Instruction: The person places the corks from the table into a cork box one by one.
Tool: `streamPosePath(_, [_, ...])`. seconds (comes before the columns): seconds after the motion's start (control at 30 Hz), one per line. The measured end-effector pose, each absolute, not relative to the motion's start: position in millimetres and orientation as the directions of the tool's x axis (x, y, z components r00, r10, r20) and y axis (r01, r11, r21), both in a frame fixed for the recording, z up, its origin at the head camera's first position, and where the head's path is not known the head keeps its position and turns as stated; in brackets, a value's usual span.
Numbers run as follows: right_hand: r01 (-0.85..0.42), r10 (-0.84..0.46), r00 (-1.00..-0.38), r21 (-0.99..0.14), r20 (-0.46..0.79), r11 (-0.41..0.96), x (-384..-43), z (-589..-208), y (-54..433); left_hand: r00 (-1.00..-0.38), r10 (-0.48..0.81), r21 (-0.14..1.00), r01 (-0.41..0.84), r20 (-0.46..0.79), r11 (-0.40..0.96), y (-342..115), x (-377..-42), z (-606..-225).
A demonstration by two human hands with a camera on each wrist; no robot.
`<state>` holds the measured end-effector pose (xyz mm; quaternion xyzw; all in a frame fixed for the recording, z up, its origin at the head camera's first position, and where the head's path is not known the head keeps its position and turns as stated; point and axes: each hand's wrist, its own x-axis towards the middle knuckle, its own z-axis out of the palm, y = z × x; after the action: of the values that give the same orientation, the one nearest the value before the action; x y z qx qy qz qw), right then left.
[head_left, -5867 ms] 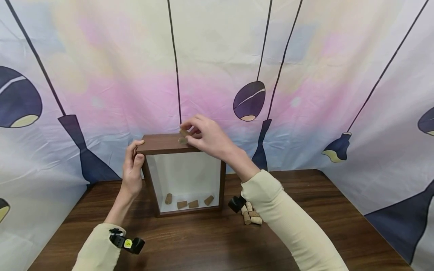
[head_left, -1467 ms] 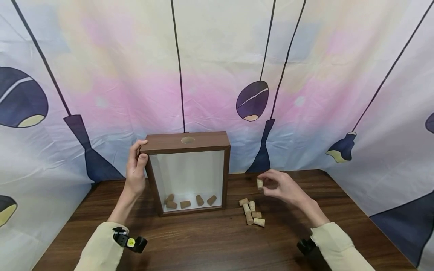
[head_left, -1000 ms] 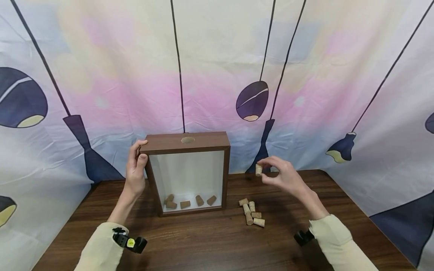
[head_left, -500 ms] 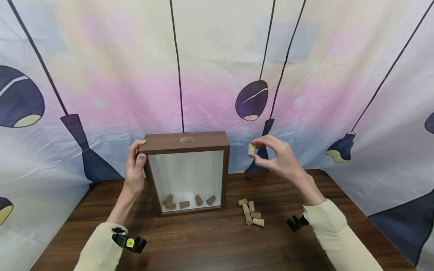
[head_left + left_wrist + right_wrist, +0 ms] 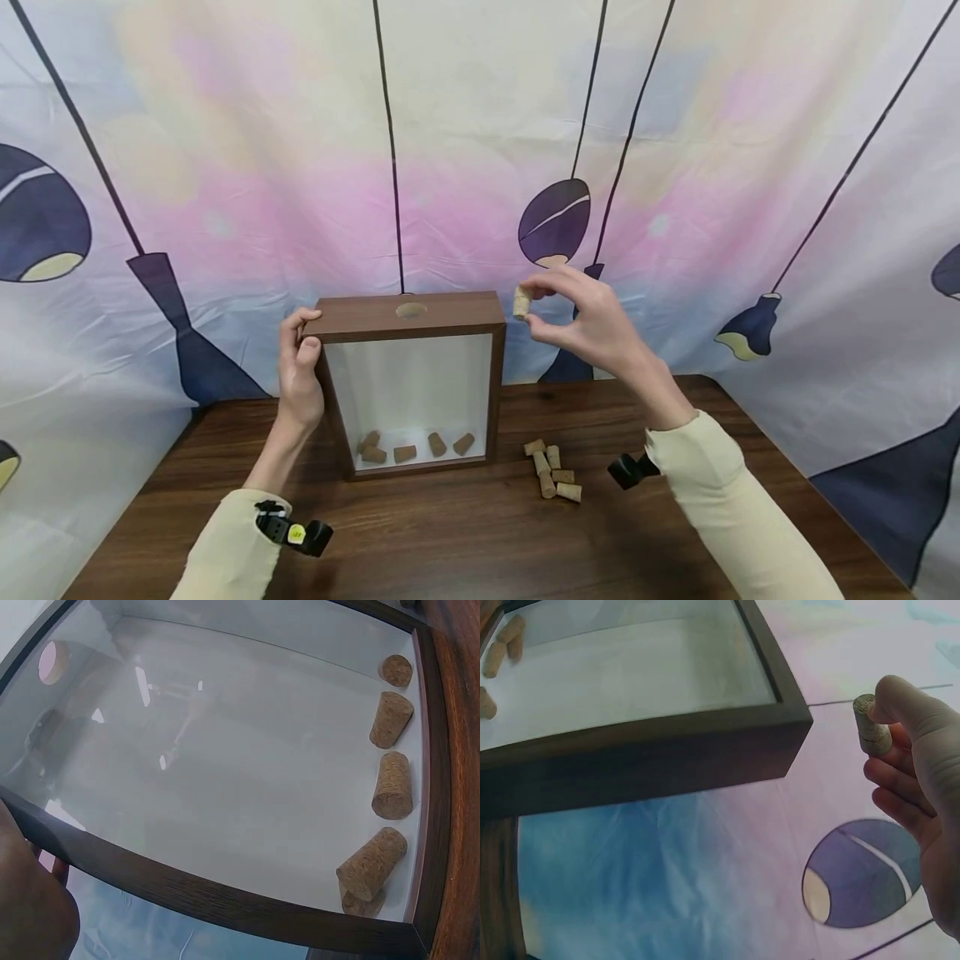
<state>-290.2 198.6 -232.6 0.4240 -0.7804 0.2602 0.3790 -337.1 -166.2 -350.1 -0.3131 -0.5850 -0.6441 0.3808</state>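
Currently, a single cork [image 5: 522, 302] is pinched between the thumb and fingertips of the right hand [image 5: 592, 321]; it is held nearly upright in the air, just right of the upper right corner of the wooden box [image 5: 352, 313] and apart from it. The box is gripped at its upper left corner by the left hand [image 5: 300, 383], with the thumb placed at the front and the fingers wrapped over the top edge. A round hole [image 5: 411, 310] is seen in the box's top. Through the clear front, five corks [image 5: 405, 454] can be counted on the box floor, two of them overlapped at the left. To the right of the box, six corks [image 5: 548, 485] are clustered on the dark wooden table [image 5: 420, 542]. At the far side, a pastel cloth [image 5: 465, 125] printed with lamps is hung.
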Motion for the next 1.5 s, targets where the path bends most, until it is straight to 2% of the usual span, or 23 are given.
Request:
streamPosePath(0.17, [-0.88,-0.486,-0.315,-0.058,0.815,0.472,-295,-220,183,-0.514,-0.135,0.517,0.856,0.847,-0.015,-167,-335,-347])
streamPosePath(0.5, [-0.915,-0.535,-0.292,-0.068,0.793,0.398,-306,-209,154,-0.475,-0.093,0.477,0.879,0.875,-0.008,-170,-337,-348])
streamPosePath(0.67, [-0.908,-0.564,-0.326,-0.085,0.759,0.41,-311,-207,138,-0.478,-0.088,0.479,0.878,0.874,-0.013,-171,-338,-351])
streamPosePath(1.33, [-0.795,-0.615,-0.565,-0.163,0.549,0.585,-321,-201,86,-0.481,-0.101,0.476,0.876,0.871,-0.072,-167,-343,-352])
streamPosePath(1.5, [-0.786,-0.616,-0.578,-0.16,0.535,0.598,-321,-203,84,-0.482,-0.106,0.476,0.876,0.87,-0.078,-166,-343,-353])
